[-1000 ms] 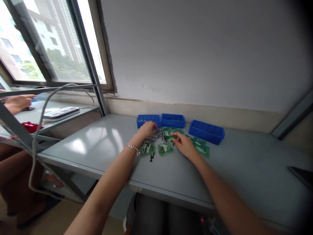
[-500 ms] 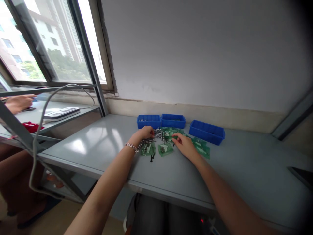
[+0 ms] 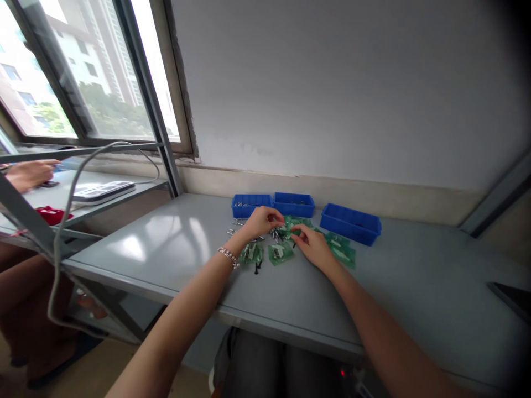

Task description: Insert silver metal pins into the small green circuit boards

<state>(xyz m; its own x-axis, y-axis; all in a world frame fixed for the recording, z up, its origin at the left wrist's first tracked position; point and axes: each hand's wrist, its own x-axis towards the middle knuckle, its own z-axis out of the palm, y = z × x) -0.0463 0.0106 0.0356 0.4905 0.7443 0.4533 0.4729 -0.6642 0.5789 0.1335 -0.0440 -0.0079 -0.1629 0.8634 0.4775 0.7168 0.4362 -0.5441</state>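
My left hand (image 3: pixel 264 222), with a beaded bracelet on its wrist, hovers over a pile of silver screws (image 3: pixel 275 235). Its thumb and fingers are pinched together, and whatever is in them is too small to make out. Close by on the right, my right hand (image 3: pixel 312 244) has closed its fingertips on the edge of a green plastic bag (image 3: pixel 295 231). A short dark piece shows under those fingers. Two small green packets with metal parts, a left packet (image 3: pixel 252 252) and a right packet (image 3: pixel 281 253), lie in front. Black screws (image 3: pixel 257 268) rest nearer the table edge.
Three blue bins stand along the back: a left bin (image 3: pixel 251 210), a middle bin (image 3: pixel 294 207) and a right bin (image 3: pixel 350 224). More green packets (image 3: pixel 342 250) lie by my right hand. Across the metal frame at left are a power strip (image 3: pixel 103 192) and another person's hand (image 3: pixel 31 174).
My left hand has moved right and slightly up, from the left side of the screw pile toward my right hand. My right hand has stayed almost in place.
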